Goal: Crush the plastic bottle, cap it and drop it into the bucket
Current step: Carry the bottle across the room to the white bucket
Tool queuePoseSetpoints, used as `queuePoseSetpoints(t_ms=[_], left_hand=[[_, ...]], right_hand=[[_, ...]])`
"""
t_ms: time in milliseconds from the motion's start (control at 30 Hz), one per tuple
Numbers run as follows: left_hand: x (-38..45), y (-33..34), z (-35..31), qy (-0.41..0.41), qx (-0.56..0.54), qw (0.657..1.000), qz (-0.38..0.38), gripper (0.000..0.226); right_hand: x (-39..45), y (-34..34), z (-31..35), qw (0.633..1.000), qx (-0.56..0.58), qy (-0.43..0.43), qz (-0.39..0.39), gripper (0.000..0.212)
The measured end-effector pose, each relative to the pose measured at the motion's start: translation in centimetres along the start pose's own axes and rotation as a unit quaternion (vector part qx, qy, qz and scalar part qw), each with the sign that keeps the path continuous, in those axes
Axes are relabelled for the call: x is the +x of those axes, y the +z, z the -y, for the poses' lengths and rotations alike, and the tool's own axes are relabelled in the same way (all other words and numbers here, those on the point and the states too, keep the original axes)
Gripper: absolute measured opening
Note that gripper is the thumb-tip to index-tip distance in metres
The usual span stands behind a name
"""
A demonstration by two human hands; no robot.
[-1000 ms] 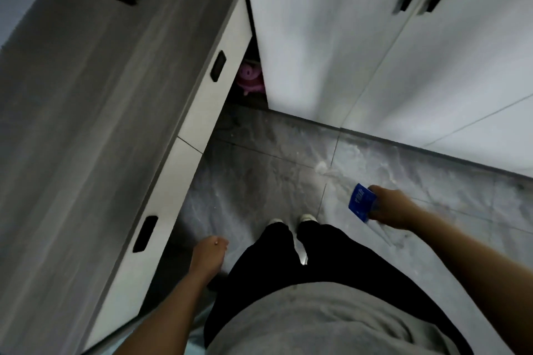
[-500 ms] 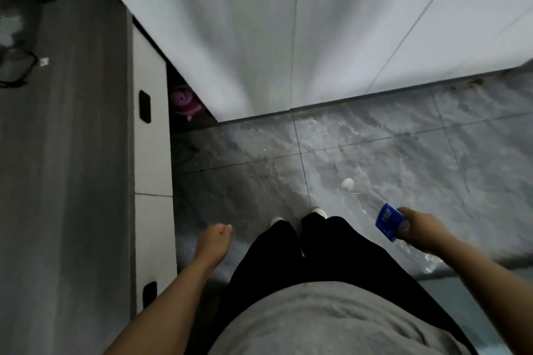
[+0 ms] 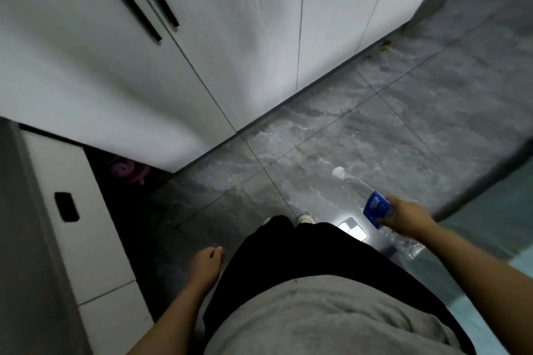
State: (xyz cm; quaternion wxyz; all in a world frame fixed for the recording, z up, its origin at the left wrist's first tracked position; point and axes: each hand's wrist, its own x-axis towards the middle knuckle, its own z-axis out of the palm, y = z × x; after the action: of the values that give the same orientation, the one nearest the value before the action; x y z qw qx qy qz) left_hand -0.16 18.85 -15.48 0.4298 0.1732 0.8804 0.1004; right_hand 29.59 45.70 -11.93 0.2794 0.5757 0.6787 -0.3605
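Note:
My right hand (image 3: 409, 217) is closed around the middle of a clear plastic bottle (image 3: 376, 207) with a blue label. The bottle lies slanted, its white cap (image 3: 338, 172) pointing up and left, its clear base sticking out below my wrist. My left hand (image 3: 206, 264) hangs beside my left leg with its fingers loosely curled and nothing in it. No bucket is in view.
White cabinet doors (image 3: 202, 52) with black handles fill the top. A grey counter with white drawers (image 3: 72, 210) runs along the left. A pink toy (image 3: 127, 171) sits in the dark gap. Grey marble tiles (image 3: 375, 130) spread ahead; a teal surface (image 3: 490, 239) lies at right.
The view has swung to the right: the counter slid off to the left and more floor appeared. My right hand keeps the bottle; my left hand still hangs by my leg.

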Motion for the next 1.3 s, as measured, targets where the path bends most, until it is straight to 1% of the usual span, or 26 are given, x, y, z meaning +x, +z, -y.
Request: queuePoseSetpoints(t_ms=[100, 233, 367, 467, 533, 667, 833, 900, 1000, 1100, 1200, 1300], left_hand=[[1.6, -1.3, -1.0, 0.018, 0.043, 0.999, 0.011, 0.037], [4.5, -3.4, -4.3, 0.059, 0.122, 0.99, 0.035, 0.042], [8.2, -5.6, -8.7, 0.129, 0.173, 0.974, 0.069, 0.037], [10.6, -6.6, -12.2, 0.158, 0.196, 0.963, 0.101, 0.037], [11.7, -6.5, -14.8, 0.177, 0.205, 0.956, 0.114, 0.039], [12.5, -5.1, -19.9, 0.218, 0.24, 0.936, 0.136, 0.035], [11.9, -2.0, -25.0, 0.273, 0.303, 0.901, 0.148, 0.034], [11.3, -0.8, -26.4, 0.281, 0.304, 0.897, 0.154, 0.032], [10.5, 0.9, -27.7, 0.283, 0.321, 0.89, 0.156, 0.036], [9.9, 1.8, -28.7, 0.256, 0.328, 0.896, 0.153, 0.039], [9.9, 2.3, -30.2, 0.222, 0.34, 0.9, 0.161, 0.03], [10.3, 2.9, -32.7, 0.214, 0.35, 0.896, 0.167, 0.025]], right_hand=[[-0.2, 0.5, -1.4, 0.999, 0.027, 0.035, -0.006, 0.047], [-1.1, 2.1, -2.8, 0.994, 0.066, 0.091, -0.005, 0.042], [-2.6, 4.9, -3.7, 0.978, 0.122, 0.167, -0.005, 0.04], [-3.6, 7.5, -3.8, 0.966, 0.154, 0.21, -0.008, 0.039], [-4.4, 9.2, -3.8, 0.955, 0.187, 0.231, -0.009, 0.038], [-5.8, 11.9, -4.8, 0.927, 0.252, 0.279, -0.015, 0.036], [-6.8, 13.1, -7.2, 0.9, 0.304, 0.313, -0.026, 0.033], [-6.5, 12.6, -8.2, 0.891, 0.322, 0.318, -0.033, 0.034], [-5.7, 10.9, -10.0, 0.877, 0.347, 0.327, -0.052, 0.038], [-4.6, 8.6, -11.9, 0.868, 0.369, 0.324, -0.076, 0.038], [-3.5, 6.4, -13.8, 0.855, 0.392, 0.326, -0.097, 0.038], [-2.1, 4.4, -15.6, 0.843, 0.414, 0.327, -0.106, 0.038]])
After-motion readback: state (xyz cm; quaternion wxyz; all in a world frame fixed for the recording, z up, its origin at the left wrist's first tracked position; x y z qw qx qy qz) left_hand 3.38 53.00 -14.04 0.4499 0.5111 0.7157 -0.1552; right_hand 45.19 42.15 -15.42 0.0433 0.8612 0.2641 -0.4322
